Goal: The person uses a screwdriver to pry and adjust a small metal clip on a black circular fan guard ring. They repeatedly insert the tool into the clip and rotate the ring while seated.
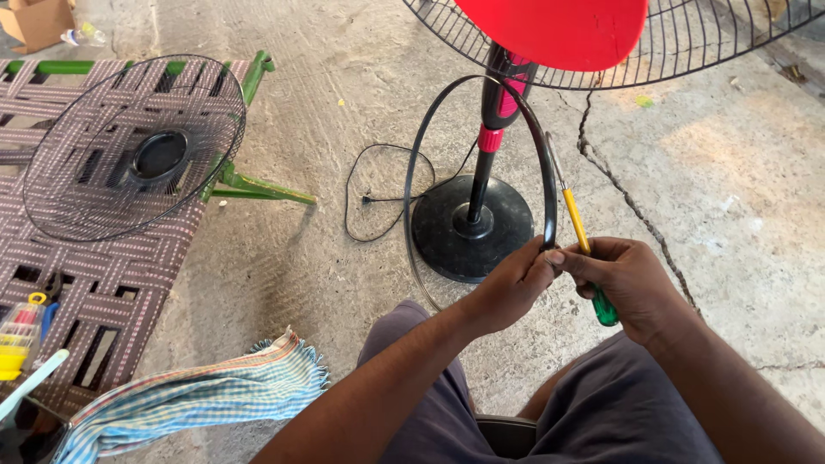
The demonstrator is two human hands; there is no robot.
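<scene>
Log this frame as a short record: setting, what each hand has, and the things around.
Setting: cracked concrete floor, person seated, seen from above
Left hand: pinches the black ring band at its lower end
Right hand: grips a screwdriver with yellow shaft and green handle, also touching the band
Ahead: standing fan with red blade, round black base, loose black cord
Left side: woven cot carrying a detached wire fan guard
Near the knee: checked cloth

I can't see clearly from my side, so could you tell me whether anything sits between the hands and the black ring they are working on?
Nothing visible does. The left hand and right hand both grip the black ring directly at its lower edge. The yellow screwdriver is held in the right hand alongside the ring, not between hand and ring.
</scene>
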